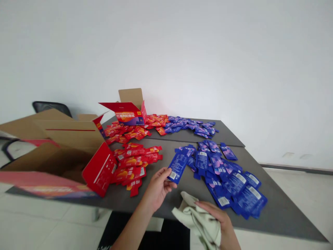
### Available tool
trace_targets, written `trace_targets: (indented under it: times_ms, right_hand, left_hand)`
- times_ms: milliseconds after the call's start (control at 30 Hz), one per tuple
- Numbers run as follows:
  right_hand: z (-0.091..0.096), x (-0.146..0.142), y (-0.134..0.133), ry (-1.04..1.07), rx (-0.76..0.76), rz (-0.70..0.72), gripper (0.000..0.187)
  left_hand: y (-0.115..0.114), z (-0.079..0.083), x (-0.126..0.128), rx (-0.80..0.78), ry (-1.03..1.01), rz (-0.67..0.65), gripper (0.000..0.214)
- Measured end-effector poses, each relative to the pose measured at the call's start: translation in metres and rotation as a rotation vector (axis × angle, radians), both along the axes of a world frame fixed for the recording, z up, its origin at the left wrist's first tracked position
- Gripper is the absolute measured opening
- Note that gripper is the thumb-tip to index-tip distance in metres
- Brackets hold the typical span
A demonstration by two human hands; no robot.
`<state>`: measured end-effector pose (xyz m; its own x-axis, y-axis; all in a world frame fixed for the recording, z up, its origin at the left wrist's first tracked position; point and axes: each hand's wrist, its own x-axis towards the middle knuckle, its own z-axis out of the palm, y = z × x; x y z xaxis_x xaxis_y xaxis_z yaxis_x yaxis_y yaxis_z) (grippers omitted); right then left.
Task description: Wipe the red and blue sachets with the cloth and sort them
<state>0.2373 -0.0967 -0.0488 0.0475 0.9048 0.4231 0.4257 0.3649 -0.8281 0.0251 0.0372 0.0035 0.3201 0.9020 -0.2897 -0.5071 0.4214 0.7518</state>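
Observation:
My left hand (pixel 159 185) pinches the lower end of a blue pouch (pixel 179 165) that has a white barcode. The pouch is held up over the table, its far end overlapping other blue pouches in view. A crumpled pale green cloth (pixel 200 220) is gripped by my right hand (pixel 217 217) near the table's front edge. The cloth hides part of that hand. Just right of the held pouch lies a spread pile of blue pouches (pixel 226 173), several showing barcodes. To the left of my left hand lies a pile of red pouches (pixel 135 161).
A large open carton (pixel 44 180) with raised flaps stands at the left. Another open red carton (pixel 130 114) stands farther back. More red pouches (pixel 156 119) and blue pouches (pixel 189 125) lie at the back of the grey table (pixel 275 205). A dark chair (pixel 52 106) is behind the cartons.

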Motion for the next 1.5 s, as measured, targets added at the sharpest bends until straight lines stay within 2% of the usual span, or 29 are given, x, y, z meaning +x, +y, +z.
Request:
trace_targets:
  times_ms: [200,400,600,700,767,900,1033,1133,1200,1267,1367,1433,1500]
  right_hand:
    - [0.011,-0.006,-0.005,0.006,-0.050,-0.011,0.031]
    - [0.007,-0.006,-0.006,-0.005,-0.046,-0.031,0.032]
    - [0.004,-0.006,-0.006,-0.007,-0.086,-0.053,0.030]
    - [0.003,-0.006,-0.006,0.006,-0.092,-0.043,0.030]
    - [0.002,-0.006,-0.006,0.001,-0.097,-0.051,0.030]
    - [0.001,-0.007,-0.006,-0.001,-0.086,-0.051,0.033]
    - [0.003,-0.009,-0.005,0.035,-0.082,-0.055,0.032]
    - [0.002,-0.008,-0.006,0.045,-0.077,-0.065,0.031]
    - [-0.001,-0.007,-0.007,0.042,-0.078,-0.085,0.031]
    - [-0.006,-0.007,-0.009,0.056,-0.088,-0.145,0.031]
    - [-0.008,-0.012,-0.007,0.138,-0.118,-0.340,0.031]
    - [-0.003,-0.020,-0.001,0.211,-0.124,-0.505,0.032]
    - [0.006,-0.031,0.010,0.262,-0.101,-0.607,0.035]
  left_hand:
    - [-0.024,-0.011,-0.036,-0.055,-0.039,-0.005,0.024]
    - [-0.033,-0.016,-0.053,0.058,0.016,-0.051,0.033]
    - [-0.032,-0.029,-0.065,0.209,0.218,-0.156,0.049]
    - [-0.032,-0.042,-0.067,0.282,0.384,-0.153,0.064]
    - [-0.034,-0.049,-0.068,0.345,0.538,-0.141,0.066]
    - [-0.037,-0.058,-0.076,0.555,0.876,-0.137,0.053]
    - [-0.046,-0.057,-0.087,0.862,1.111,-0.091,0.039]
    - [-0.059,-0.054,-0.089,1.091,1.217,-0.017,0.033]
    - [-0.070,-0.053,-0.087,1.225,1.216,-0.032,0.030]
    - [-0.078,-0.055,-0.083,1.341,1.187,-0.089,0.028]
    - [-0.083,-0.061,-0.080,1.457,1.158,-0.137,0.028]
    - [-0.081,-0.064,-0.080,1.505,1.139,-0.125,0.029]
    - [-0.078,-0.066,-0.082,1.540,1.125,-0.102,0.029]
